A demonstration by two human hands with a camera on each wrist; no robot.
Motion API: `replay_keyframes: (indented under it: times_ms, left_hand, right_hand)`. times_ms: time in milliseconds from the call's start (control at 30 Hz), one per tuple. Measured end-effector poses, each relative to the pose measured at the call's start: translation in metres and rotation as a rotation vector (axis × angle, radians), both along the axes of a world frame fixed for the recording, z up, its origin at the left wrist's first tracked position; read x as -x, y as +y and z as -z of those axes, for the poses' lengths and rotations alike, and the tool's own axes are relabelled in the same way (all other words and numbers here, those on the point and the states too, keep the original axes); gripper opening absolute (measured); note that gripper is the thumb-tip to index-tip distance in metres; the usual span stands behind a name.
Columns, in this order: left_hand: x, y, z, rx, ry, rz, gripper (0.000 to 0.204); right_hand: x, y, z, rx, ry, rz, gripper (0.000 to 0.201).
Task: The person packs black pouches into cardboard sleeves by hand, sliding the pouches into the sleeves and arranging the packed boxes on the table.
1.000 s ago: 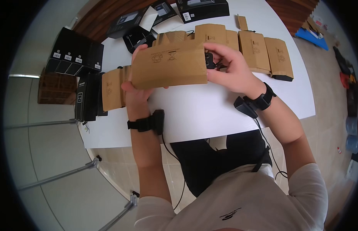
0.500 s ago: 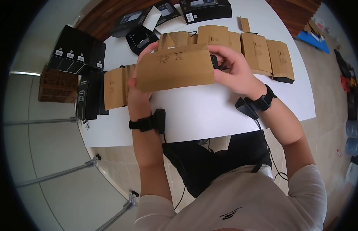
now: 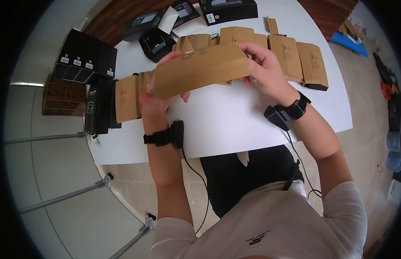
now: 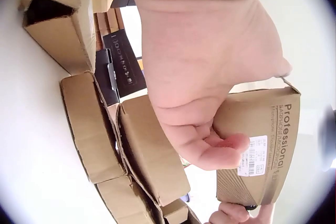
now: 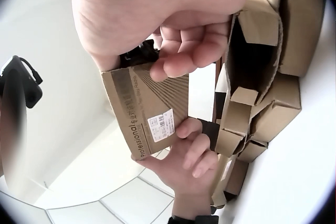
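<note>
The held carton (image 3: pixel 200 71) is raised above the white table (image 3: pixel 226 129), toward its far side. The left hand (image 3: pixel 155 99) grips the carton's left end, its fingers curled against the side that bears a white label (image 4: pixel 253 157) and the print "Professional". The right hand (image 3: pixel 269 71) grips the right end, its fingers curled at the edge. The right wrist view shows a black item (image 5: pixel 140 53) at that end, under the right hand; how much of it sits inside cannot be determined.

Brown cartons (image 3: pixel 286 54) lie along the far side of the table; the rightmost carton (image 3: pixel 313 64) shows a dark object (image 3: pixel 316 87) at its near end. Another carton (image 3: pixel 127 99) stands at the table's left side, beside an upright black box (image 3: pixel 97 108). A stack of black boxes (image 3: pixel 84 56) is at the table's far left. An open black box (image 3: pixel 158 46) sits at the far side; its contents are unclear.
</note>
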State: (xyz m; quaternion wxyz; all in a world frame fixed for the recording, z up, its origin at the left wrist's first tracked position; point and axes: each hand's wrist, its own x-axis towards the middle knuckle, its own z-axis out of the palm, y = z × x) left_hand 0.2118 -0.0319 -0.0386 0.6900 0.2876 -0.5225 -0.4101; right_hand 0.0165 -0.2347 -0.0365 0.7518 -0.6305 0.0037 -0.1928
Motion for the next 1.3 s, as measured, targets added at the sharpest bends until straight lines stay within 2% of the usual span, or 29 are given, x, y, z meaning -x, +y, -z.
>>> replay_keyframes:
  times_ms: [33, 200, 333, 433, 533, 633, 700, 833, 900, 933, 1033, 1100, 1133, 1200, 1300]
  left_hand:
    - [-0.001, 0.002, 0.001, 0.003, -0.001, -0.001, 0.090]
    - [0.005, 0.009, -0.004, -0.314, 0.082, -0.337, 0.078]
    - [-0.003, 0.005, 0.001, -0.265, 0.082, -0.265, 0.069]
    - [-0.006, 0.003, 0.001, -0.196, 0.046, -0.305, 0.063]
    - [-0.004, 0.008, 0.001, -0.221, 0.104, -0.402, 0.063]
    - [-0.005, 0.011, 0.000, -0.188, 0.121, -0.315, 0.063]
    - [-0.004, 0.011, -0.002, -0.211, 0.213, -0.340, 0.063]
    - [0.004, 0.005, -0.015, -0.214, 0.171, -0.310, 0.065]
    - [0.011, 0.001, -0.019, -0.283, 0.363, -0.448, 0.069]
    - [0.012, 0.002, -0.016, -0.283, 0.369, -0.453, 0.069]
    - [0.007, 0.006, -0.010, -0.220, 0.245, -0.384, 0.068]
    - [0.004, 0.006, -0.009, -0.170, 0.004, -0.335, 0.076]
    - [0.006, 0.005, -0.010, -0.171, 0.005, -0.331, 0.076]
    - [0.012, 0.005, -0.017, -0.260, -0.100, -0.468, 0.081]
    - [0.016, 0.004, -0.021, -0.274, -0.108, -0.494, 0.078]
  right_hand:
    - [0.000, 0.000, -0.001, 0.003, -0.001, -0.001, 0.044]
    - [-0.001, 0.007, 0.006, 0.040, -0.034, 0.044, 0.043]
    - [0.000, 0.004, 0.004, 0.018, -0.027, 0.072, 0.045]
    - [0.000, 0.003, 0.002, -0.044, 0.010, 0.102, 0.049]
    - [-0.004, 0.010, 0.008, 0.035, -0.035, 0.199, 0.054]
    - [-0.005, 0.016, 0.012, 0.048, -0.119, 0.211, 0.059]
    - [-0.001, 0.018, 0.007, 0.174, -0.111, 0.237, 0.060]
    - [0.002, 0.020, 0.005, 0.298, -0.117, 0.217, 0.060]
    - [0.004, 0.022, 0.003, 0.572, -0.109, 0.267, 0.062]
    - [0.002, 0.023, 0.005, 0.601, -0.146, 0.282, 0.063]
    - [0.001, 0.023, 0.005, 0.685, -0.158, 0.296, 0.062]
    - [0.002, 0.023, 0.004, 0.695, -0.160, 0.306, 0.062]
    - [0.003, 0.023, 0.003, 0.709, -0.164, 0.316, 0.062]
    - [0.004, 0.023, 0.001, 0.679, -0.137, 0.311, 0.062]
    - [0.003, 0.024, 0.001, 0.609, -0.105, 0.289, 0.063]
